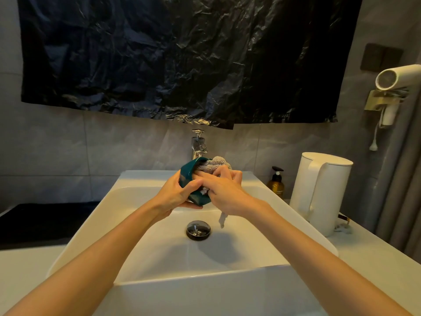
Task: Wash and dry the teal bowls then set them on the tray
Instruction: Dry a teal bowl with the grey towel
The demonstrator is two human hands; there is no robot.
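A teal bowl (pixel 188 173) is held tilted on its side above the white sink (pixel 145 224), its mouth facing right. My left hand (pixel 176 192) grips it from the left and below. My right hand (pixel 224 190) holds a grey cloth (pixel 213 165) stuffed into the bowl's mouth, fingers curled around the fabric. A tail of the cloth hangs below my right wrist. No other teal bowl shows.
A chrome faucet (pixel 198 142) stands behind the bowl; the drain plug (pixel 198 229) sits in the basin. A white kettle (pixel 321 190) and an amber pump bottle (pixel 276 182) stand right of the sink. A dark tray-like surface (pixel 43 221) lies at the left.
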